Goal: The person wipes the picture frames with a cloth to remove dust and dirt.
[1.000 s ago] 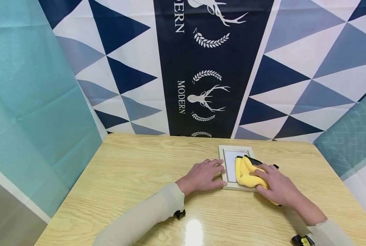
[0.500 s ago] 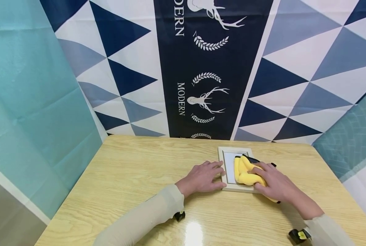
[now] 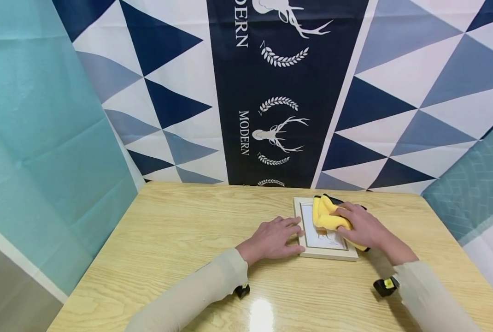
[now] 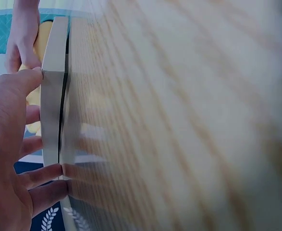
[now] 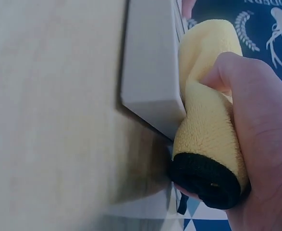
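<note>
A cream picture frame [image 3: 331, 252] lies flat on the wooden table, a white sheet with a small orange print showing behind its pane. My left hand [image 3: 273, 237] rests at the frame's left edge, thumb and fingers spread and touching it; in the left wrist view the fingertips meet the frame's side [image 4: 53, 110]. My right hand [image 3: 362, 227] grips a bunched yellow cloth [image 3: 323, 214] with black edging. The cloth lies over the frame's upper right part, and in the right wrist view its folds [image 5: 208, 120] hang past the frame's edge. The palm hides part of it.
The light wood table [image 3: 180, 221] extends around both arms. Behind it hangs a patterned curtain [image 3: 271, 92] with triangles and a deer-head print. Teal sheeting [image 3: 55, 138] borders the left side. Black wrist devices [image 3: 385, 287] sit under the sleeves.
My right hand has slid the yellow cloth up the frame, away from me, uncovering the orange print and the lower right corner. The left hand and frame have stayed put.
</note>
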The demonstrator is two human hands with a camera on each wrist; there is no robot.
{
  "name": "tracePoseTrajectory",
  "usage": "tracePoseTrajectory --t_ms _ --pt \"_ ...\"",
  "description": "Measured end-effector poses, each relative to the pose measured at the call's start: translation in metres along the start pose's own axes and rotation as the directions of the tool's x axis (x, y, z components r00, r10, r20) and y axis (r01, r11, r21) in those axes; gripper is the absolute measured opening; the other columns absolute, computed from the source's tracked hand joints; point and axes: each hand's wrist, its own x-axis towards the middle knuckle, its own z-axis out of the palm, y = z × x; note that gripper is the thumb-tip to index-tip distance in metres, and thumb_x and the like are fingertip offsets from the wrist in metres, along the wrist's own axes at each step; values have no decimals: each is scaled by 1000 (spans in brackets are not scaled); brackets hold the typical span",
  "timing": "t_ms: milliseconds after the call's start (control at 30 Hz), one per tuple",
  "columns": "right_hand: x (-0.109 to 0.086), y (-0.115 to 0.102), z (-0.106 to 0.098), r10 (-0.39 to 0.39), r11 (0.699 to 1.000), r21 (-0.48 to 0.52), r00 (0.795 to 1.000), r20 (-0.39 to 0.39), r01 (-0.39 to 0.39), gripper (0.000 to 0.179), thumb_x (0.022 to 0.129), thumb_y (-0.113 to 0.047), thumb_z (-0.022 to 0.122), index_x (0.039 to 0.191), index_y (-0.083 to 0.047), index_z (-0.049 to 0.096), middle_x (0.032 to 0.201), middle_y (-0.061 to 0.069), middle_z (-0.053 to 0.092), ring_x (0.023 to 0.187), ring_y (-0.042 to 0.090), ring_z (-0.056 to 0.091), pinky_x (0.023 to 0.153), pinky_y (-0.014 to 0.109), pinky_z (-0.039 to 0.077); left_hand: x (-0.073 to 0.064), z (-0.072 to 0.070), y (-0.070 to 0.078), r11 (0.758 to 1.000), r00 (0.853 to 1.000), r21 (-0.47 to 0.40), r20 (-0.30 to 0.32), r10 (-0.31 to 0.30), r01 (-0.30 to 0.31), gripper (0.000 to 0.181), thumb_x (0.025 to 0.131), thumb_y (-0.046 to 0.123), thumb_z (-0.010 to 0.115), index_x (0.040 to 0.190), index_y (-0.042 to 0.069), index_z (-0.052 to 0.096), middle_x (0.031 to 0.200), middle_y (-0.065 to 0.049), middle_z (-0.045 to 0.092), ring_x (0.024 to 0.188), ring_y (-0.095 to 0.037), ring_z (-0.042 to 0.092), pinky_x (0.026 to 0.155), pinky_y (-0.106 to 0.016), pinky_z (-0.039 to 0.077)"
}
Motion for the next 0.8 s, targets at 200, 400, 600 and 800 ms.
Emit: tracePoseTrajectory --t_ms 200,400,600,800 --pt "18 12 0 17 999 32 1000 9 -17 32 96 -22 73 122 -5 79 131 23 72 113 40 69 99 64 57 0 -1 -1 1000 1000 -11 -1 -3 3 48 110 66 60 145 35 71 179 9 48 146 -20 65 88 -34 63" --pt "24 17 0 23 997 68 1000 10 -24 33 97 -23 72 122 -4 79 132 23 72 115 40 70 100 64 58 1 1 -2 1000 1000 -19 -6 -3 3 47 109 67 62 142 35 72 178 9 50 145 -19 65 90 -34 63" --pt "24 17 3 24 999 49 1000 7 -25 32 95 -23 74 121 -6 81 126 19 73 110 37 70 97 62 58 1 1 -1 999 1000 -34 0 -13 13 46 108 67 63 141 35 72 178 10 50 144 -19 65 92 -36 63" --pt "22 13 4 29 999 36 999 23 -29 33 94 -27 79 122 -11 82 125 15 71 107 33 67 94 57 57 2 2 -2 999 1000 -40 -12 -16 16 45 108 65 64 140 34 72 177 9 52 143 -19 65 92 -38 64"
